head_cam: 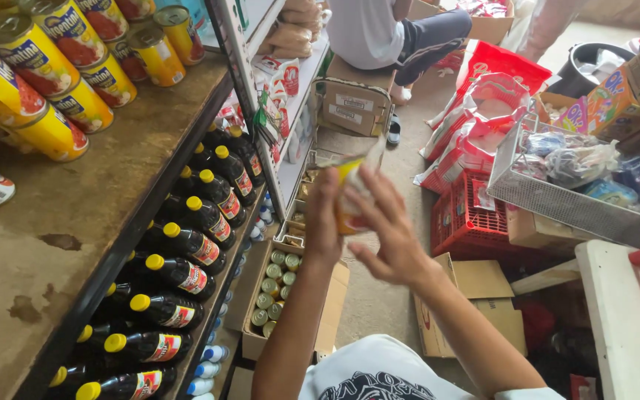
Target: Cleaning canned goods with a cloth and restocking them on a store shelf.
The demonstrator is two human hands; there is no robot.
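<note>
On the far left, yellow cans [35, 74] lie stacked on their sides on the top wooden shelf [75, 215], several close to its front edge; a knock could roll one off onto the rows of dark sauce bottles [187, 259] with yellow caps on the shelf below. Beneath those, an open cardboard box [261, 344] of small cans [272, 285] sits on the floor, right under the raised arms, so anything dropped would likely land there.

The left hand [322, 222] is up in mid-air, fingers curled round the left side of a small yellow can [351, 196], which is blurred. The right hand [390, 237] is at its right side with fingers spread fairly wide; whether it truly grips or only touches I cannot tell. With the can held between the two hands above the floor and away from any shelf, a loose hold seems the main risk: it could slip and fall.

To the right, a red plastic crate [468, 215], a wire basket [557, 200] of packets and loose flat cardboard [475, 285] crowd the floor, making footing awkward. A seated person [387, 33] is further back.
</note>
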